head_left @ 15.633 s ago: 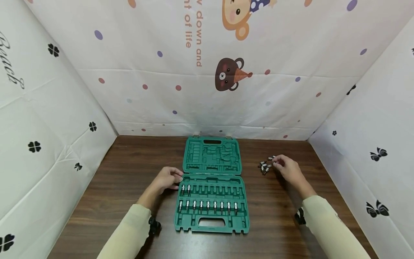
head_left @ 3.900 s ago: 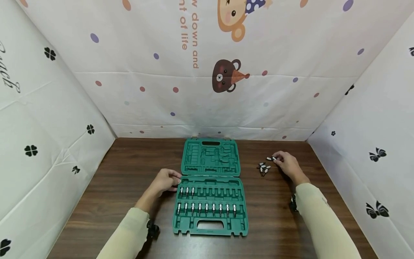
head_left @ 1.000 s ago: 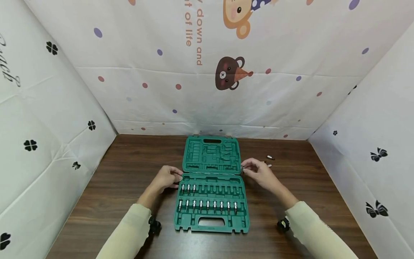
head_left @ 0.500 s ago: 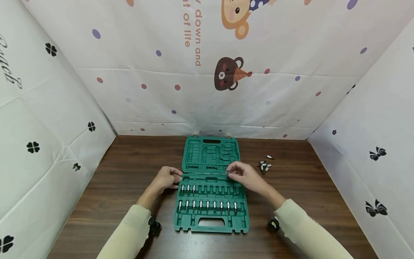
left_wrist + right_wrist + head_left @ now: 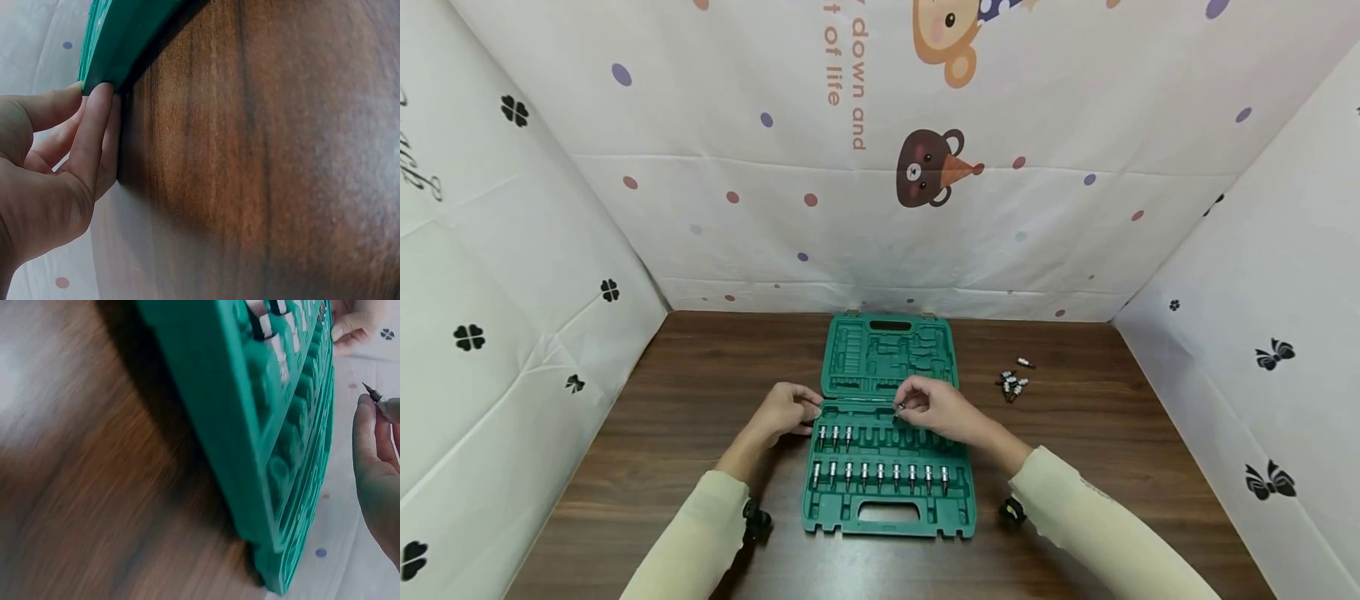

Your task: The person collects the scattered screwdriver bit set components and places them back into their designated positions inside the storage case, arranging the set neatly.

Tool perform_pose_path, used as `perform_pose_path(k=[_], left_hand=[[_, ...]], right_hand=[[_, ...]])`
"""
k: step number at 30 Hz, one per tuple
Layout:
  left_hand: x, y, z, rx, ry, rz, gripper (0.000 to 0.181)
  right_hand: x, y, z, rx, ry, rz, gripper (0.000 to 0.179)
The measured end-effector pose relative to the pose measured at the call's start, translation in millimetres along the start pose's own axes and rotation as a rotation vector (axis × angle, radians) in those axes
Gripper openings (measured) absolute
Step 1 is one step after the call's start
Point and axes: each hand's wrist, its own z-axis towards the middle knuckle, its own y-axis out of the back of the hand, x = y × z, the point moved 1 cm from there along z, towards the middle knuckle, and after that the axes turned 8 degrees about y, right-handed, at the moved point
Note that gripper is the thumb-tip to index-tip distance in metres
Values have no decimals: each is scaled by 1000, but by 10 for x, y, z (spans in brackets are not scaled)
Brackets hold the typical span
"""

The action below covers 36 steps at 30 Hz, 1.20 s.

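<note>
An open green socket case (image 5: 831,510) lies flat on the wooden table with its lid folded back. My left hand (image 5: 781,412) pinches the case's left edge near the hinge between thumb and fingers; the left wrist view shows the fingertips at that green corner. Over the case's upper row hovers my right hand (image 5: 946,412), gripping a small bit socket (image 5: 374,394) whose dark pointed tip sticks out past the fingertips. Three bit sockets (image 5: 835,437) fill the left end of the upper row. Several more bit sockets (image 5: 880,475) stand along the lower row.
To the right of the case, a small pile of loose bit sockets (image 5: 1011,387) lies on the wooden table (image 5: 715,358). One single bit socket (image 5: 1026,362) lies just behind the pile. White printed cloth walls (image 5: 850,233) enclose the table at the back and sides.
Since the oldest frame, a third bit socket has joined the upper row. My right hand has carried another from the pile leftward over the case. My left hand keeps its place.
</note>
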Motion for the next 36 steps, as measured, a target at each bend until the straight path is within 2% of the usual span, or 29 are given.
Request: perform_pose_path(k=[4, 13, 19, 30, 36], left_hand=[[5, 1, 1, 7, -3, -1, 20], [-10, 0, -3, 5, -3, -6, 20], [-3, 2, -5, 6, -4, -6, 20], [-19, -8, -6, -5, -9, 0, 19], [-5, -5, 11, -1, -13, -1, 19]], right_hand=[[32, -89, 72, 31, -15, -33, 10], [72, -227, 244, 100, -12, -191, 10], [74, -307, 296, 136, -33, -203, 9], [96, -405, 390, 178, 13, -348, 7], [86, -454, 405, 188, 34, -379, 6]])
